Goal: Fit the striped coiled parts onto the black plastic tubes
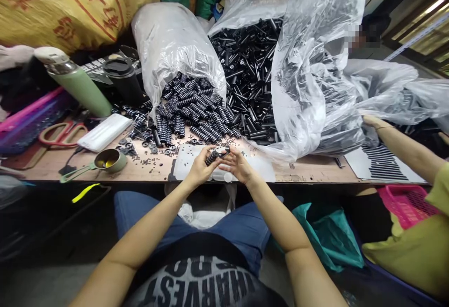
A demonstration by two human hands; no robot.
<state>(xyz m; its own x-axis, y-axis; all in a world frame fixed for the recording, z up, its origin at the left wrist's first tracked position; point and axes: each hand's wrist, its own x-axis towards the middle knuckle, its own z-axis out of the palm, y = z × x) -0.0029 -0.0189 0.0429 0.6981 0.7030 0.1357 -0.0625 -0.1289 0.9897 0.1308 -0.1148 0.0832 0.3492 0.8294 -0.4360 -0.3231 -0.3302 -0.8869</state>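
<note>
Over the front edge of the bench, my left hand (202, 167) is closed around a short black ribbed cylinder (212, 157). My right hand (239, 164) meets it from the other side, thumb and forefinger pinched at its dark right end; its other fingers are loosely curled. Whether a small separate part sits at that end cannot be made out. Beneath both hands lies a white sheet (259, 169). Just behind them, a pile of similar ribbed cylinders (196, 106) spills out of a white plastic bag (175, 31). Tiny dark rings (149, 161) are scattered left of the sheet.
Smooth black tubes (250, 78) fill a large clear bag (301, 87). At left are a measuring cup (114, 161) with yellowish liquid, a white power bank (104, 132), red scissors (63, 134) and a green bottle (77, 85). A co-worker's arm (407, 141) reaches in from the right.
</note>
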